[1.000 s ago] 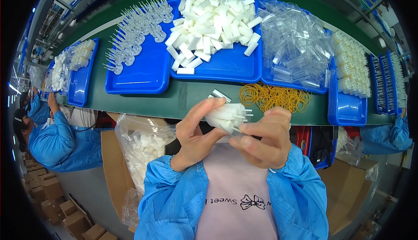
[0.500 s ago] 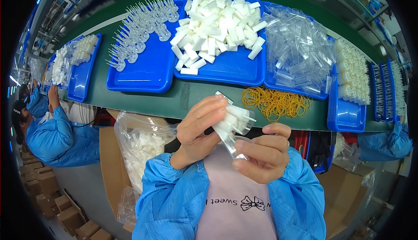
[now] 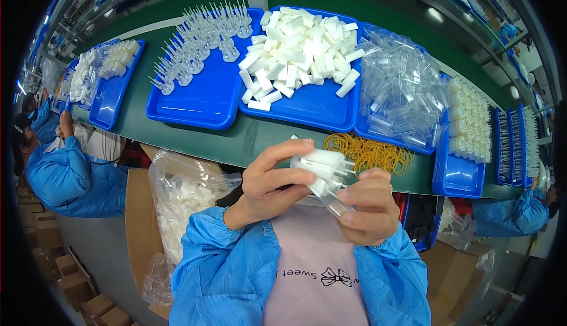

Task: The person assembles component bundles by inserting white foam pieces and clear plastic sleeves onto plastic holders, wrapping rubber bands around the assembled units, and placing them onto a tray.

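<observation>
My left hand (image 3: pixel 274 178) is closed round a bundle of white blocks and clear plastic parts (image 3: pixel 322 163), held in front of my chest. Thin pale stems stick out of the bundle's right end. My right hand (image 3: pixel 372 205) pinches the lower end of a clear plastic sleeve (image 3: pixel 333 199), whose upper end meets the bundle. How the sleeve joins the other pieces is hidden by my fingers. Just beyond the bundle lies a pile of yellow rubber bands (image 3: pixel 369 151) on the green table (image 3: pixel 266 143).
Blue trays hold clear stemmed parts (image 3: pixel 201 45), white foam-like blocks (image 3: pixel 301 51) and clear plastic sleeves (image 3: pixel 401 83). At right, another tray (image 3: pixel 460 178) bears rows of whitish pieces. A bag of white pieces (image 3: pixel 189 208) stands in a carton at left. Co-workers in blue sit either side.
The bundle has tilted flatter, its stems pointing more to the right. My right fingers still grip the sleeve, its lower end swung rightward. The whole view has shifted slightly.
</observation>
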The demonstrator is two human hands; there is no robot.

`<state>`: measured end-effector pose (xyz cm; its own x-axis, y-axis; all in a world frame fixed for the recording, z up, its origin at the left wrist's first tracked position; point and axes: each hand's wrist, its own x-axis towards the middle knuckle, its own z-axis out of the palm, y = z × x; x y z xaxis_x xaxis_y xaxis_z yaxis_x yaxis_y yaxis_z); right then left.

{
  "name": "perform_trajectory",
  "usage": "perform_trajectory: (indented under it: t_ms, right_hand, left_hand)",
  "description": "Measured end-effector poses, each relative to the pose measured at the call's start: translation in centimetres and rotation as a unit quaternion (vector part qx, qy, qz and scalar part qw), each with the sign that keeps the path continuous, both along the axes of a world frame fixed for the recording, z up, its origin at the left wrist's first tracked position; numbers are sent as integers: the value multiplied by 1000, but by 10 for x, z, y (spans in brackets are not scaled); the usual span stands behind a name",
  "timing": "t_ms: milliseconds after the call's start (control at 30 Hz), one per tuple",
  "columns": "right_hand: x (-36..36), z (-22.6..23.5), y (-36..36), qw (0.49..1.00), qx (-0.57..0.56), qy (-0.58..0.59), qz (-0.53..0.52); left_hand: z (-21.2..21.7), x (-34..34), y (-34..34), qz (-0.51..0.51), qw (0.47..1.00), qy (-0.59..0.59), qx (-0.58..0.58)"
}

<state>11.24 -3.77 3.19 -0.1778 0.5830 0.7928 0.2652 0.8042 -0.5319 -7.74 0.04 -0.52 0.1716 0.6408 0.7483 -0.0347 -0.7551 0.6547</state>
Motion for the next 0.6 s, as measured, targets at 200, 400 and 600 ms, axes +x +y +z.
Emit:
perform_trajectory:
  t_ms: [200,400,600]
  right_hand:
    - [4,4,-3,1000,-1,7,3]
    - [10,0,-2,1000,-28,1,-12]
    - [8,-6,-2,998,-17,45,-41]
  left_hand:
    - [8,1,2,-38,998,-2,-41]
    - [13,6,7,-73,993,25,-90]
    - [16,11,6,-82,990,31,-110]
